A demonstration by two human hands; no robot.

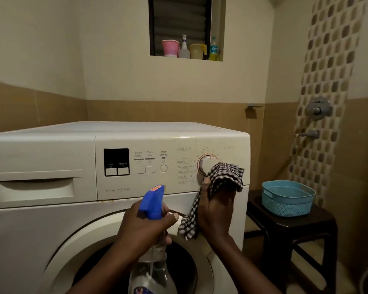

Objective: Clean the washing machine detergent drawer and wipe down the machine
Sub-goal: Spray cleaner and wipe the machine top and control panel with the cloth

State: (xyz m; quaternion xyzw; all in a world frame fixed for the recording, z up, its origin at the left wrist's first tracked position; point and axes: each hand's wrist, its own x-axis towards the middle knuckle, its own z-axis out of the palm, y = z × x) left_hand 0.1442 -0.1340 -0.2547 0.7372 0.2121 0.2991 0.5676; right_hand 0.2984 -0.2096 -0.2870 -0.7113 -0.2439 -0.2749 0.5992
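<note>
A white front-loading washing machine [51,225] fills the lower left of the head view. Its detergent drawer [35,188] at the top left is closed. My right hand [216,211] grips a black-and-white checked cloth [225,177] and holds it against the panel, just below and right of the program dial [205,164]. One end of the cloth hangs down beside my wrist. My left hand [145,228] grips the neck of a clear spray bottle [152,270] with a blue trigger head, held in front of the round door [94,240].
A dark stool [306,228] stands right of the machine with a blue basket [288,198] on it. Taps [318,109] project from the tiled wall at the right. A wall niche [186,58] above holds cups and bottles.
</note>
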